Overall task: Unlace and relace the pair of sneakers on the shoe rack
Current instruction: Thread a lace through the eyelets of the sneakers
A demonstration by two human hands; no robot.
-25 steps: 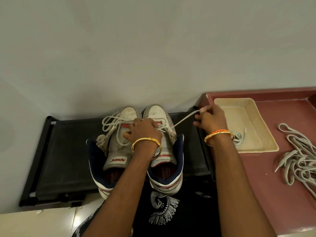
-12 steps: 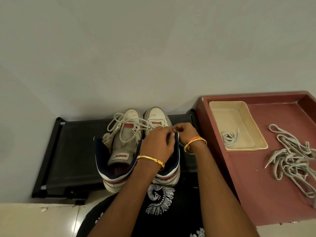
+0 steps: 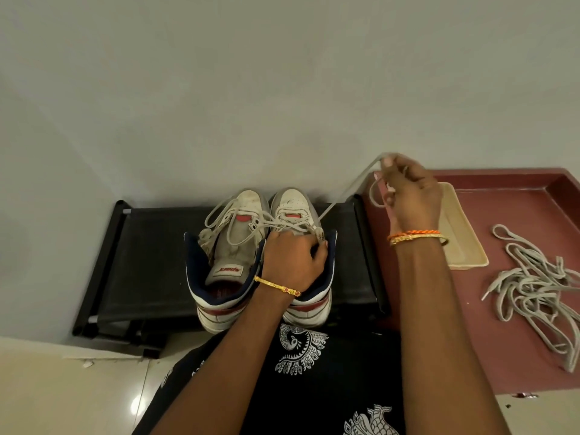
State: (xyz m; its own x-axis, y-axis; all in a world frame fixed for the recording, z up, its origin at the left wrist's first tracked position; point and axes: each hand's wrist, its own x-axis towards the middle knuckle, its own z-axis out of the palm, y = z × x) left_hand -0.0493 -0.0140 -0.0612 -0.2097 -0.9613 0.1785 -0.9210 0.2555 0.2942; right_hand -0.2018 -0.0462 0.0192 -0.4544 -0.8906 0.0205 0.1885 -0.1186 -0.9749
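Note:
Two white sneakers with navy collars stand side by side on the black shoe rack [image 3: 141, 252], toes to the wall. The left sneaker [image 3: 233, 246] has loose laces. My left hand [image 3: 295, 262] rests on the right sneaker [image 3: 293, 204], fingers curled on its upper eyelet area. My right hand [image 3: 411, 196] is raised up and to the right, pinching the grey lace [image 3: 348, 188] that runs taut from the right sneaker; a loop of it hangs by my fingers.
A maroon table [image 3: 508, 309] stands right of the rack. On it lie a cream tray [image 3: 464, 249] and a tangle of several loose grey laces [image 3: 533, 287]. A plain wall is close behind the shoes. My dark printed shirt fills the bottom.
My right hand went from the right sneaker's eyelets up and to the right, drawing the lace out taut. My left hand stayed on the right sneaker.

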